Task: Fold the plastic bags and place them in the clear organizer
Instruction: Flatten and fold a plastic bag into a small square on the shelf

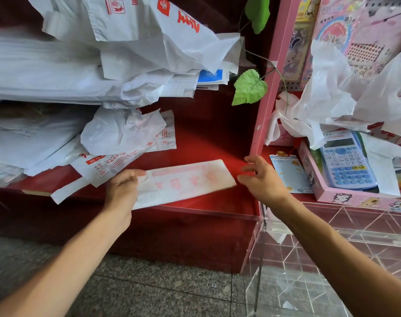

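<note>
A white plastic bag with red print (185,181), folded into a long flat strip, lies slanted over the red shelf (206,138). My left hand (123,191) grips its left end, thumb on top. Just off the strip's right end hovers my right hand (261,179), fingers loosely spread and holding nothing. The clear organizer (332,248), with diamond-shaped compartments, stands at the lower right below my right forearm. Loose crumpled white bags (126,131) lie on the shelf behind the strip.
Stacks of white bags (80,72) fill the upper left. A pink post (270,88) with a green leaf (250,88) divides the shelves. Right of it, a pink tray (327,193) holds a blue calculator (346,163) under more crumpled bags (346,99). Granite floor lies below.
</note>
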